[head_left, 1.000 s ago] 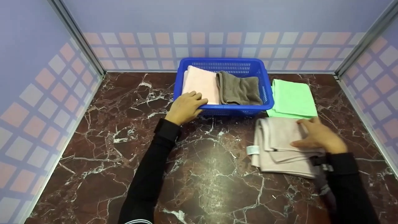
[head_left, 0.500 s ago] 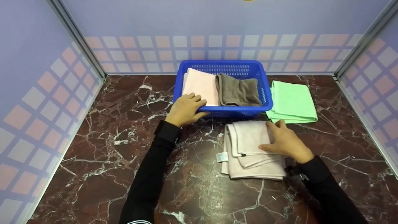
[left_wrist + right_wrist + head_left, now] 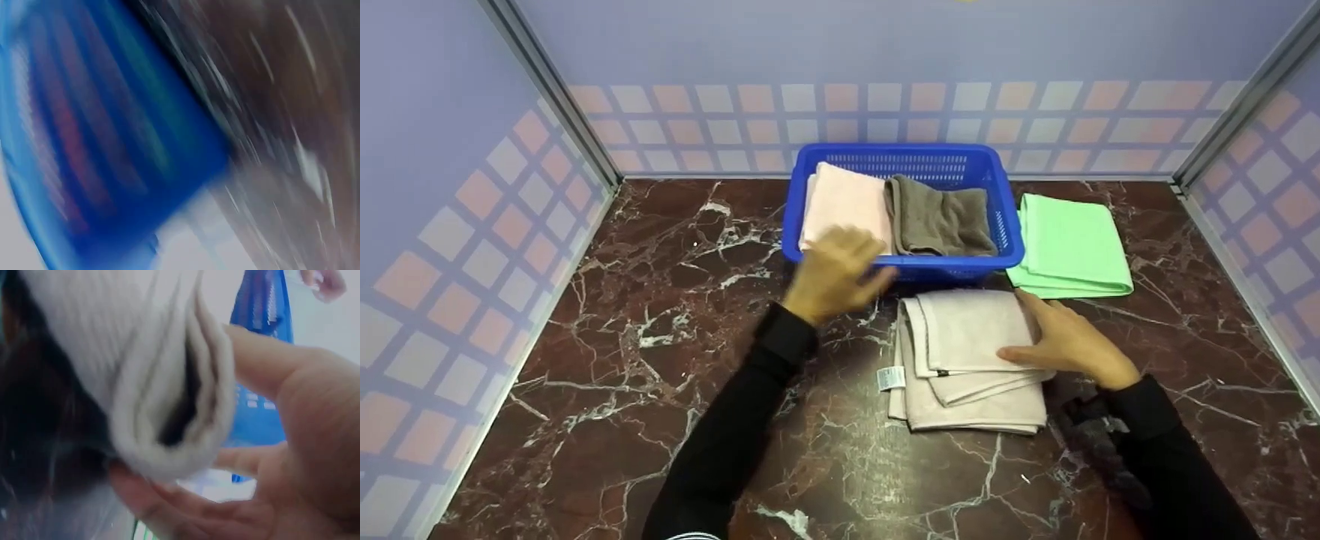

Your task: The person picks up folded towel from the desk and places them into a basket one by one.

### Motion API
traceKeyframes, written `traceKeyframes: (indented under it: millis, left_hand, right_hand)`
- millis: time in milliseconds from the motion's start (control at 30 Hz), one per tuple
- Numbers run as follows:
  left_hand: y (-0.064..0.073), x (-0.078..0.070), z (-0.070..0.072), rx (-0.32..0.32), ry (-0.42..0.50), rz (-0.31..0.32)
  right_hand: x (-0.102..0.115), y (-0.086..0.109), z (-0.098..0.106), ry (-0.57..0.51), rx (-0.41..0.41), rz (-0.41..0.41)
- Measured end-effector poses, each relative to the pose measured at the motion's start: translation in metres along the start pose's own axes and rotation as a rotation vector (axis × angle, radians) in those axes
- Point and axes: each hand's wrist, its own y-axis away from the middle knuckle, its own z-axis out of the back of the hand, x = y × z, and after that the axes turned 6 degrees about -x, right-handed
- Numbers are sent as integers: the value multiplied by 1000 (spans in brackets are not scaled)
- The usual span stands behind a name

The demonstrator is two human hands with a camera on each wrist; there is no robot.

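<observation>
A folded beige towel (image 3: 971, 352) with a white label (image 3: 891, 378) lies in front of the blue basket (image 3: 900, 262). My right hand (image 3: 1069, 339) pinches its right folded edge. In the right wrist view the towel's rolled fold (image 3: 169, 410) sits between thumb and fingers, which lie on opposite sides. My left hand (image 3: 836, 274), blurred, is at the basket's front left, fingers relaxed and overlapping the rim and the pink towel in the head view. The left wrist view is smeared, showing the basket's slotted side (image 3: 112, 129).
Inside the basket, a folded pink towel (image 3: 847, 199) sits left of a brown towel (image 3: 941, 221). A folded green towel (image 3: 1076, 247) lies right of the basket. Tiled-pattern panels (image 3: 885, 112) enclose the dark marbled tabletop (image 3: 622, 420).
The beige towel has slid left with my right hand, from in front of the green towel to before the basket. My left hand has come off the basket rim, moving right and towards me.
</observation>
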Motion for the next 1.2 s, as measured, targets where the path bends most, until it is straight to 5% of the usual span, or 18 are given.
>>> traceKeyframes:
  millis: [67, 200, 300, 400, 600, 733, 967, 1200]
  left_hand:
    - [-2, -29, -2, 135, 12, 79]
    - [3, -75, -3, 624, 44, 299]
    - [6, -92, -4, 792, 102, 377]
    - [8, -102, -11, 787, 189, 413]
    - [12, -109, -25, 608, 525, 605]
    - [13, -112, -33, 543, 687, 651]
    - [13, -113, -36, 509, 770, 678]
    - [5, -113, -26, 500, 779, 663]
  right_hand:
    - [-2, 1, 0, -25, 26, 5]
    - [2, -1, -6, -59, 29, 28]
    - [5, -2, -10, -67, 22, 41]
    - [6, -3, -12, -68, 14, 50]
    - [9, -5, -14, -85, 37, 62]
    - [9, -4, -16, -103, 59, 62]
    - [8, -2, -17, -122, 59, 84]
    - [15, 0, -9, -72, 54, 136]
